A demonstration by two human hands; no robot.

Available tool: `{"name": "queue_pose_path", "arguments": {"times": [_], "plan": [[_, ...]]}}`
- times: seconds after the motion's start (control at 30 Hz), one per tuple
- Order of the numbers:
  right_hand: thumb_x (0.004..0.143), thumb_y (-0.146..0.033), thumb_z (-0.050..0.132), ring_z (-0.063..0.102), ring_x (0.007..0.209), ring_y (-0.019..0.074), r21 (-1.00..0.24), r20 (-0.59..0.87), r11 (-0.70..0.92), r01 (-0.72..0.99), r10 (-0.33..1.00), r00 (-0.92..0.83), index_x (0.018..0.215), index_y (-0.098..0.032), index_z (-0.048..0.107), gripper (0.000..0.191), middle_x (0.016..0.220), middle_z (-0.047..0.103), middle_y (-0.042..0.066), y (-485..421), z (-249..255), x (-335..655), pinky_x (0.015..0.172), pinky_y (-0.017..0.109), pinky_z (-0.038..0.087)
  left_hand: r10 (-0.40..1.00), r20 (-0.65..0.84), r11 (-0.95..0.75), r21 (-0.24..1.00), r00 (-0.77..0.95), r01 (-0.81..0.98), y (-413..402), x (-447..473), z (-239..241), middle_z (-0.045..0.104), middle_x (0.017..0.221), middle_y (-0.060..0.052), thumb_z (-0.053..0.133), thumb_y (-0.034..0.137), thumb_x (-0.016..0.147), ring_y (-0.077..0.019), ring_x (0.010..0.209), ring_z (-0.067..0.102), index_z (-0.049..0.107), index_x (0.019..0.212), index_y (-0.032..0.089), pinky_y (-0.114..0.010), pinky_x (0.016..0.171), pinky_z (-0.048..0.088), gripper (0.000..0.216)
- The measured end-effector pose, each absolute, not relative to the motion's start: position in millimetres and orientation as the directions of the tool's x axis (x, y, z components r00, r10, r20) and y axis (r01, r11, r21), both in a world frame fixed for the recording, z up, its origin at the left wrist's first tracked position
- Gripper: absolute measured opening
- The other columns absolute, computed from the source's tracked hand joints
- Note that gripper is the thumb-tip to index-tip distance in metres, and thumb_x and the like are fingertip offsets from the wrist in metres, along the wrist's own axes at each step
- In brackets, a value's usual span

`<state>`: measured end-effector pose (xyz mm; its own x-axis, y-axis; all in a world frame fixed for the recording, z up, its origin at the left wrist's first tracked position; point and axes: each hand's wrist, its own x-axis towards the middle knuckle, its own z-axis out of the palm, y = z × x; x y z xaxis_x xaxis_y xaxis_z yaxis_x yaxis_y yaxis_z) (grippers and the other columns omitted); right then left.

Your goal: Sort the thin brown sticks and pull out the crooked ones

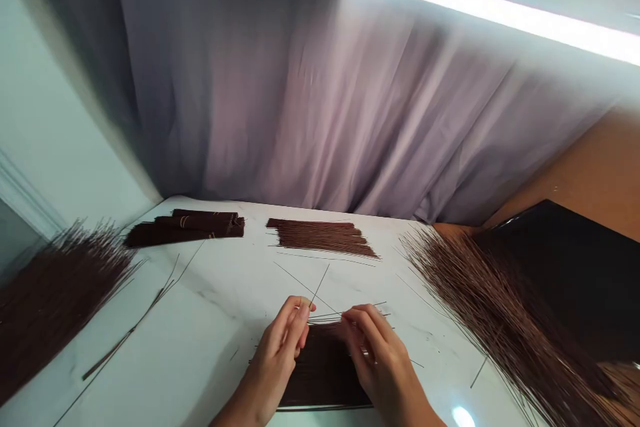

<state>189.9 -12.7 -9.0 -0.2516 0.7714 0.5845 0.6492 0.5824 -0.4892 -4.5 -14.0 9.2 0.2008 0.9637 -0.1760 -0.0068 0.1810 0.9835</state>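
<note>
My left hand (281, 348) pinches a thin dark brown stick (321, 282) between thumb and fingertips, its free end slanting up to the right. My right hand (381, 355) has its thumb and fingers closed at the end of another thin stick (296, 279), which runs up to the left and crosses the first one in view. Beneath both hands lies a dense layer of dark brown sticks (323, 367), partly covered by the fingers and wrists. Several loose sticks poke out along its far edge.
Tied dark bundles (185, 228) and a flat row of sticks (323, 237) lie at the back of the white table (170, 347). Large stick heaps stand at left (65, 300) and right (500, 307). Some loose strands (133, 330) lie left. A black panel (570, 280) is far right.
</note>
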Motion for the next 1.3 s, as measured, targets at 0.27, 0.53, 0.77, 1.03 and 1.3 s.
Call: {"name": "queue_pose_path", "arguments": {"times": [0.27,0.53,0.77,1.03,1.3], "plan": [[0.101,-0.011,0.047,0.064,0.083,0.0189,-0.351,0.615,0.622,0.700,0.717,-0.329,0.114,-0.023,0.056,0.020,0.099,0.064,0.009,-14.6,-14.4,182.8,0.067,0.028,0.055,0.967,-0.187,0.206,0.973,0.173,-0.102,-0.8,-4.4,-5.9,0.033,0.054,0.013,0.061,0.070,0.085,-0.0045,0.036,0.020,0.059,0.089,0.022,-0.014,0.028,0.027,0.049],[0.101,-0.011,0.045,0.068,0.081,0.0182,-0.362,0.635,0.631,0.686,0.706,-0.315,0.114,-0.023,0.059,0.023,0.098,0.066,0.008,-16.5,-16.2,177.2,0.066,0.026,0.055,0.978,-0.144,0.157,0.984,0.148,-0.079,-2.6,-5.8,-8.3,0.031,0.052,0.011,0.053,0.062,0.095,-0.0052,0.043,0.018,0.060,0.087,0.020,-0.012,0.036,0.016,0.043],[0.103,-0.013,0.040,0.066,0.078,0.0168,-0.458,0.605,0.584,0.670,0.757,-0.247,0.108,-0.024,0.058,0.022,0.094,0.063,0.006,-15.9,-27.3,173.2,0.067,0.025,0.056,0.973,-0.142,0.162,0.982,0.181,-0.097,-3.5,-5.6,-6.8,0.034,0.061,0.010,0.055,0.062,0.094,-0.0041,0.046,0.017,0.058,0.084,0.020,-0.013,0.039,0.012,0.043],[0.103,-0.016,0.042,0.062,0.074,0.0160,-0.520,0.585,0.593,0.615,0.772,-0.249,0.104,-0.023,0.058,0.018,0.090,0.062,0.005,-19.9,-34.4,172.9,0.064,0.025,0.053,0.985,-0.092,0.098,0.994,0.145,-0.038,-2.7,-5.6,-7.4,0.036,0.060,0.009,0.053,0.060,0.096,-0.0051,0.048,0.019,0.059,0.082,0.018,-0.015,0.041,0.015,0.045],[0.106,-0.033,0.046,0.059,0.070,0.0135,-0.772,0.231,0.499,0.395,0.798,-0.557,0.089,-0.019,0.062,0.027,0.077,0.065,0.001,23.3,43.8,205.1,0.062,0.022,0.047,0.901,-0.095,0.070,0.995,0.424,0.074,-25.4,-1.3,11.0,0.041,0.052,0.007,0.051,0.054,0.099,-0.0082,0.049,0.032,0.059,0.075,0.018,-0.020,0.048,0.024,0.044]]}}
